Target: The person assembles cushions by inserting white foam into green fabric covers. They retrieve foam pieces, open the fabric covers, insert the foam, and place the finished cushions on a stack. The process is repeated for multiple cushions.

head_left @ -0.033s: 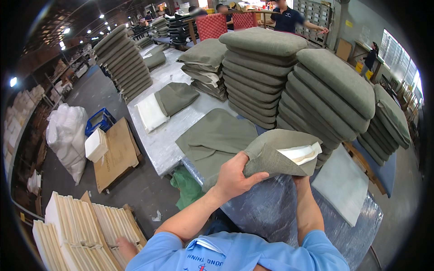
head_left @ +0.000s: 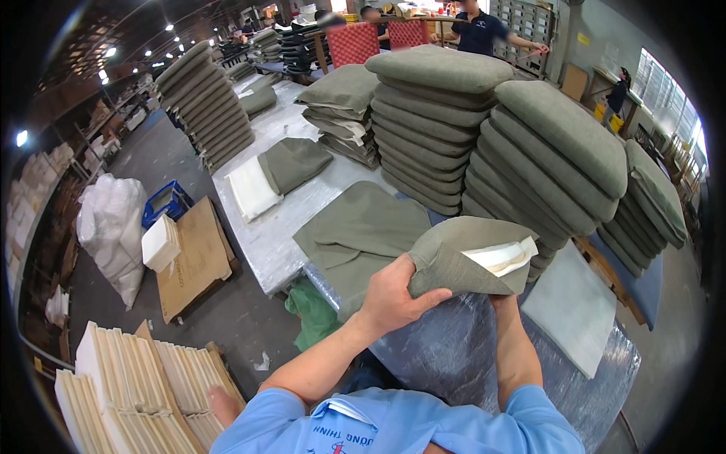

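Note:
I hold an olive-green cushion cover (head_left: 454,261) up over the plastic-wrapped table (head_left: 469,356). A white foam insert (head_left: 503,256) sticks out of the cover's open right end. My left hand (head_left: 393,293) grips the cover's left edge, thumb on top. My right hand (head_left: 502,304) reaches up under the cover's right side and bears it; its fingers are hidden by the cloth. A second, empty green cover (head_left: 359,227) lies flat on the table just beyond.
Tall stacks of filled green cushions (head_left: 446,121) (head_left: 560,151) stand behind. A white foam slab (head_left: 575,303) lies to the right. Foam sheets (head_left: 128,393), white sacks (head_left: 113,227), cardboard (head_left: 193,253) and a blue crate (head_left: 166,200) sit on the floor at left. People (head_left: 480,26) stand far back.

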The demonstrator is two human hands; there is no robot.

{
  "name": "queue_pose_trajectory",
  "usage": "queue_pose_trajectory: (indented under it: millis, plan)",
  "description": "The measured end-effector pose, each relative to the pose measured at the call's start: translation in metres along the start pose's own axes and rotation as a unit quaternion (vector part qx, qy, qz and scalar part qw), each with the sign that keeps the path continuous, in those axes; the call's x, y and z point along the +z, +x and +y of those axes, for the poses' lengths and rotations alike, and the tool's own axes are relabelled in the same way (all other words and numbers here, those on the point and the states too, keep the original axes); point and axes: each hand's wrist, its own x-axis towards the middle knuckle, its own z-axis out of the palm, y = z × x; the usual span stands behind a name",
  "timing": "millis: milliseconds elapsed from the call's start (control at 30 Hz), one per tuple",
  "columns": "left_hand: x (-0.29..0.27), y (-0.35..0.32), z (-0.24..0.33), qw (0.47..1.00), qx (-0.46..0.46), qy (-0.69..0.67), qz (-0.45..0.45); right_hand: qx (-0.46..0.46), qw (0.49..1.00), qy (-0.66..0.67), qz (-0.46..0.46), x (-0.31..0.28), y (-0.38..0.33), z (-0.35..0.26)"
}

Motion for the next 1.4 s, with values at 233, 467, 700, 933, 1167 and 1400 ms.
queue_pose_trajectory:
  millis: [233, 467, 700, 933, 1167, 1400]
  plan:
    - [0.006, -0.009, 0.006, 0.998, -0.053, -0.014, 0.032, 0.026, 0.988, -0.141, 0.061, -0.015, 0.000, -0.006]
    - [-0.014, -0.020, -0.035, 0.947, -0.224, -0.075, 0.216, 0.246, 0.928, -0.263, 0.097, -0.036, -0.068, 0.079]
    - [-0.057, -0.095, -0.089, 0.774, -0.432, -0.202, 0.416, 0.439, 0.898, -0.032, 0.029, -0.026, -0.190, 0.150]
    - [-0.040, -0.192, -0.098, 0.639, -0.525, -0.279, 0.488, 0.400, 0.906, -0.132, 0.034, -0.034, -0.161, 0.093]
    - [-0.025, -0.270, -0.107, 0.541, -0.591, -0.409, 0.437, 0.206, 0.938, -0.280, -0.002, 0.030, -0.204, 0.013]
    - [-0.025, -0.322, -0.126, 0.394, -0.440, -0.801, 0.097, -0.035, 0.925, -0.378, -0.024, 0.131, -0.305, -0.030]
